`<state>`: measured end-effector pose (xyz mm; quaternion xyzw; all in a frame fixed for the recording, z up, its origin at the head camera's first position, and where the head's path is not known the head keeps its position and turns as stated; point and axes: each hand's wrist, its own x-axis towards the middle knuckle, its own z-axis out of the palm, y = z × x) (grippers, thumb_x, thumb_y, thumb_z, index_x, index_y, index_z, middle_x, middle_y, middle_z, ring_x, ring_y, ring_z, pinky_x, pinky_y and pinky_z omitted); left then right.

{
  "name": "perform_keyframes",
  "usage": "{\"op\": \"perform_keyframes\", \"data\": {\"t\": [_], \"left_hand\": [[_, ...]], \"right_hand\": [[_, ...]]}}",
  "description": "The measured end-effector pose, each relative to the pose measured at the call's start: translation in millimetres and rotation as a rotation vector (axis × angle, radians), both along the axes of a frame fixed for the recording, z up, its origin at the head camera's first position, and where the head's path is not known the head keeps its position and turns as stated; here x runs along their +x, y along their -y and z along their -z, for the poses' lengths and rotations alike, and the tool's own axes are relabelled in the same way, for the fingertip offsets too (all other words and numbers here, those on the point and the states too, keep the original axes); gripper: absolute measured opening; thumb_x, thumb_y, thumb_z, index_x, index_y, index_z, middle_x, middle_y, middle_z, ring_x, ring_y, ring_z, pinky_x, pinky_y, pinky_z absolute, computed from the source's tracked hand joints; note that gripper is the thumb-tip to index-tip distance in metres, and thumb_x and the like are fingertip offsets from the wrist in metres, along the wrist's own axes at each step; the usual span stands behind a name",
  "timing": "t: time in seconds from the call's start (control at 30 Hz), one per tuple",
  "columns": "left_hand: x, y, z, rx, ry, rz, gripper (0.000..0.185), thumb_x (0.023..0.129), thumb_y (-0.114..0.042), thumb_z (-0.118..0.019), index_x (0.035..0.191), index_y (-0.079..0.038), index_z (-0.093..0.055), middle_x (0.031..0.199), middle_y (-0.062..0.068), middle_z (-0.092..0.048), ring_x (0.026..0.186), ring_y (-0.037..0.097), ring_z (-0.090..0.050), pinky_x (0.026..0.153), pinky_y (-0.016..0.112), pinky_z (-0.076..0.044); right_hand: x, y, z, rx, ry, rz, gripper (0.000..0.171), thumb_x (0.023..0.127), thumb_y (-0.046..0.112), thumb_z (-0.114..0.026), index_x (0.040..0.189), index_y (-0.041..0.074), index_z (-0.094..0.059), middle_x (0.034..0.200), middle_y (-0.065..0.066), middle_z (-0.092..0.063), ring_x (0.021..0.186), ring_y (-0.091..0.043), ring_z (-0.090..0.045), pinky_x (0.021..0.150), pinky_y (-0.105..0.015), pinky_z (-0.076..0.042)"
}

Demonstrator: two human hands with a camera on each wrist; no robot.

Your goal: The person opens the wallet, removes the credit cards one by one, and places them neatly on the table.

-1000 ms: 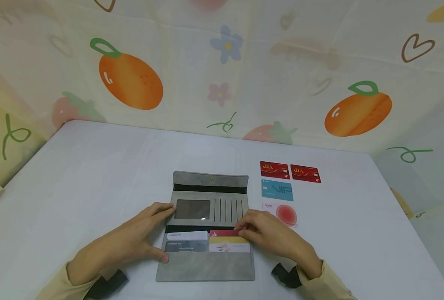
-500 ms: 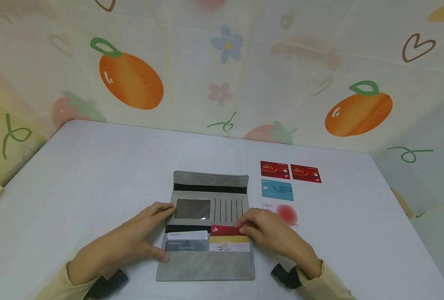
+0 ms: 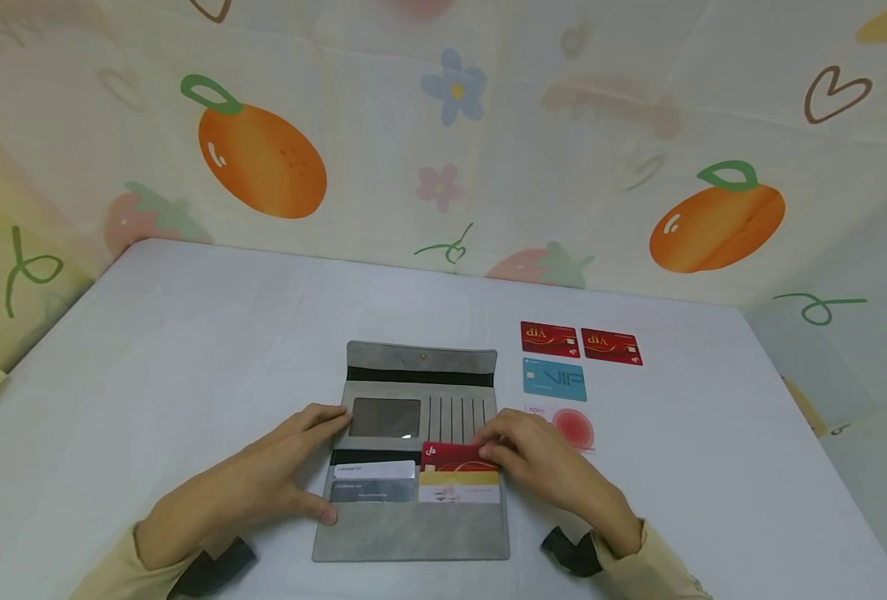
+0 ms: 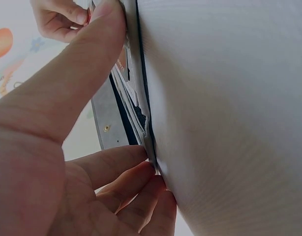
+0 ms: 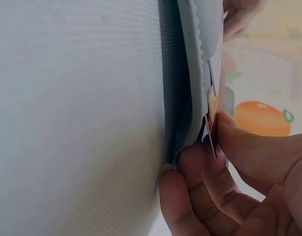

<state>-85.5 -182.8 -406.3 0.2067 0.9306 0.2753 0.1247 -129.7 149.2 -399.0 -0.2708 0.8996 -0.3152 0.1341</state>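
Two hands work over a white table (image 3: 188,350) — its cloth spreads wide under a grey wallet (image 3: 413,450) lying opened flat near the front edge. Across the second that passed, the wallet has not shifted, nor has the row of loose cards to its right: two red VIP cards (image 3: 580,342) at the back, a blue VIP card (image 3: 553,380) just in front of them, and a white card with a red disc (image 3: 563,427) nearest, partly hidden behind the right hand.

The left hand (image 3: 263,479) stays where it was, fingers fairly straight, thumb on the lower left pocket and fingertips at the edge of the clear window, pressing the wallet down.

What has changed is the red card (image 3: 451,456) — a second ago only a thin strip of it showed above the yellow card (image 3: 458,478) in the right-hand slots; now it stands well further out of its pocket. The right hand (image 3: 548,471) pinches its right end between thumb and fingertips, and has crept slightly towards the back with it.
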Motion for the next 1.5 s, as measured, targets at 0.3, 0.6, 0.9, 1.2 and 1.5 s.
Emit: {"op": "perform_keyframes", "data": {"t": [0.3,0.6,0.9,1.2,1.5], "left_hand": [[-0.7,-1.1,-1.7,-0.001,0.023,-0.003,0.108,0.064,-0.042,-0.091,0.149,0.000,-0.040,0.151,0.015,-0.039,0.137,0.037,-0.042,0.108,0.058,-0.041],[-0.8,-0.7,-1.6,0.004,0.016,0.005,0.108,0.065,-0.043,-0.090,0.149,0.000,-0.040,0.151,0.015,-0.039,0.137,0.036,-0.042,0.108,0.057,-0.041],[-1.2,-0.5,-2.6,-0.003,0.018,0.008,0.108,0.065,-0.047,-0.088,0.149,0.001,-0.040,0.151,0.015,-0.039,0.138,0.037,-0.042,0.108,0.057,-0.042],[-0.4,-0.7,-1.9,0.005,0.038,-0.005,0.109,0.064,-0.045,-0.090,0.149,0.000,-0.040,0.151,0.016,-0.039,0.138,0.037,-0.041,0.108,0.058,-0.041],[0.1,0.0,-0.8,0.007,0.020,0.000,0.108,0.064,-0.045,-0.090,0.149,-0.001,-0.040,0.151,0.015,-0.039,0.138,0.037,-0.041,0.108,0.058,-0.041]], "right_hand": [[2.5,1.3,-0.6,-0.003,-0.023,0.026,0.018,0.092,0.015,-0.069,0.109,0.012,-0.075,0.101,0.003,-0.071,0.092,-0.011,-0.061,0.082,-0.022,-0.055],[3.7,4.1,-0.1,-0.024,-0.052,0.055,0.018,0.091,0.013,-0.070,0.109,0.011,-0.074,0.100,0.002,-0.069,0.092,-0.010,-0.060,0.080,-0.021,-0.055],[3.7,5.2,-0.5,-0.033,-0.060,0.093,0.017,0.091,0.011,-0.069,0.108,0.011,-0.074,0.099,0.001,-0.068,0.089,-0.010,-0.058,0.077,-0.020,-0.053],[1.9,4.8,-2.5,-0.052,-0.061,0.125,0.017,0.092,0.011,-0.068,0.108,0.012,-0.073,0.099,-0.001,-0.068,0.084,-0.010,-0.056,0.073,-0.018,-0.052],[-0.7,0.3,-9.5,-0.020,0.068,0.013,0.032,0.087,0.018,-0.076,0.117,0.013,-0.067,0.110,-0.005,-0.073,0.080,-0.009,-0.062,0.072,-0.017,-0.055]]}}
